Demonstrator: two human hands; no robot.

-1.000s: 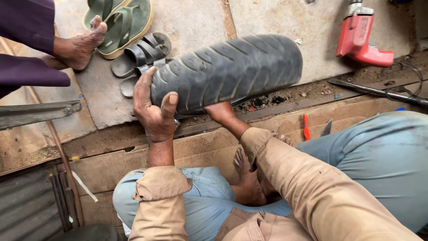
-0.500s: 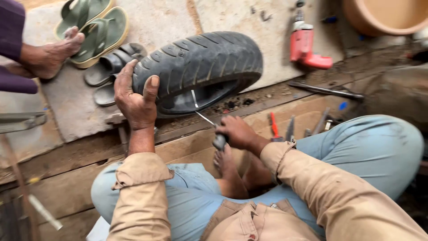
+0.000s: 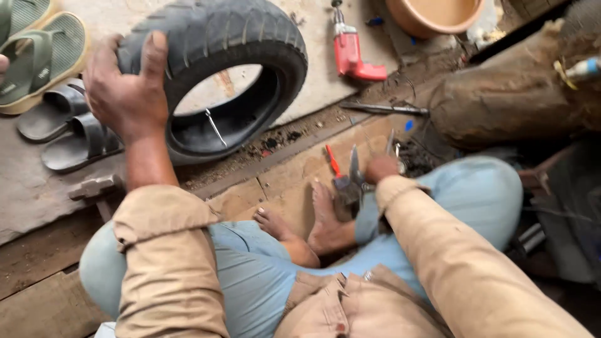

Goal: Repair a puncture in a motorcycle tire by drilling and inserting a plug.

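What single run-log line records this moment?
left hand: grips tyre, tilted up | right hand: among tools | drill: on floor

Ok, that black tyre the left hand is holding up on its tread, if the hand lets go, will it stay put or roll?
The tyre stands tilted on its edge, steadied only by the left hand, so it would probably tip flat or roll. Its thick treaded rubber looks stiff enough to keep its ring shape. The chunky tread should give a firm, non-slip grip.
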